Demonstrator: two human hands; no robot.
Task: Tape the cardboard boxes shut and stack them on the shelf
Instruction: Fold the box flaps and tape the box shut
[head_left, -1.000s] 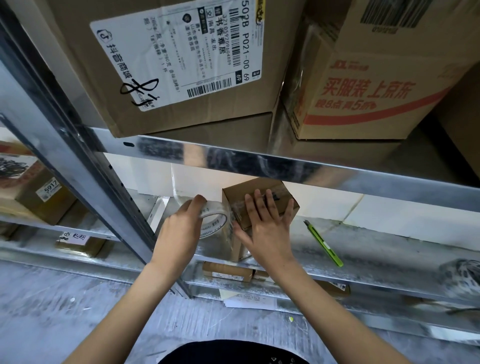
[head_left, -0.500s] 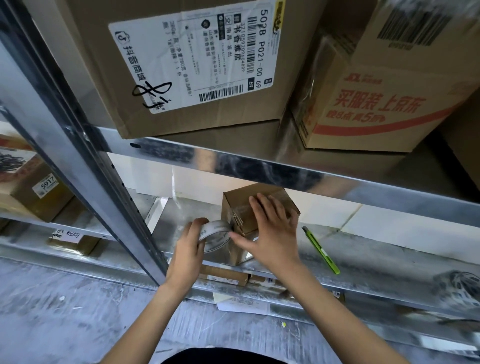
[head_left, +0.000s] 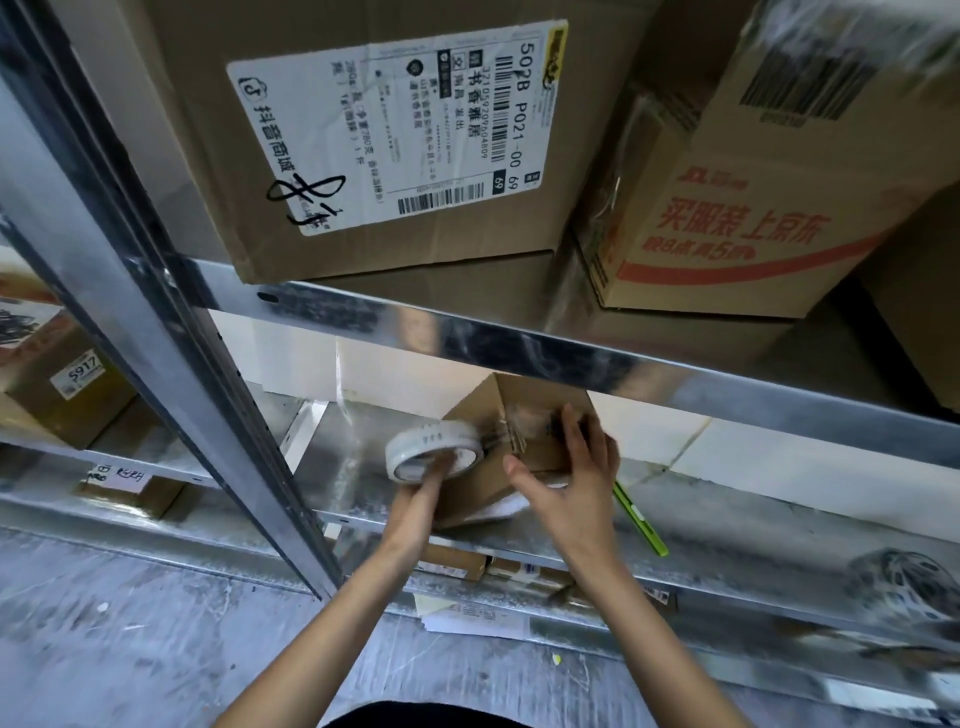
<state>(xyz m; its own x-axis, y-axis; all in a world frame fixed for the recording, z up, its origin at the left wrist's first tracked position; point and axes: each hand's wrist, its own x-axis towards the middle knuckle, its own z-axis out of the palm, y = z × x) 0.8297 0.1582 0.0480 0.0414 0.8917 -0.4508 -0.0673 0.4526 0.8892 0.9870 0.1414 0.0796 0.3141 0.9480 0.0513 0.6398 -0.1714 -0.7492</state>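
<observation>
A small brown cardboard box (head_left: 483, 415) sits on the metal shelf (head_left: 337, 467), partly hidden under the shelf beam above. My left hand (head_left: 421, 493) grips a roll of clear tape (head_left: 434, 449) from below, held against the box's left side. A strip of tape runs from the roll onto the box top. My right hand (head_left: 571, 478) presses on the box's top and front right corner, fingers spread over it.
A green utility knife (head_left: 641, 522) lies on the shelf right of the box. Large cardboard boxes (head_left: 374, 135) fill the shelf above. A steel upright (head_left: 171, 353) stands to the left. Flat parcels (head_left: 452, 564) lie on the lower shelf, and a bundled roll (head_left: 904, 587) sits far right.
My left hand has turned the tape roll from upright to nearly flat and lifted it toward the box top. My right hand slid down over the box's front corner.
</observation>
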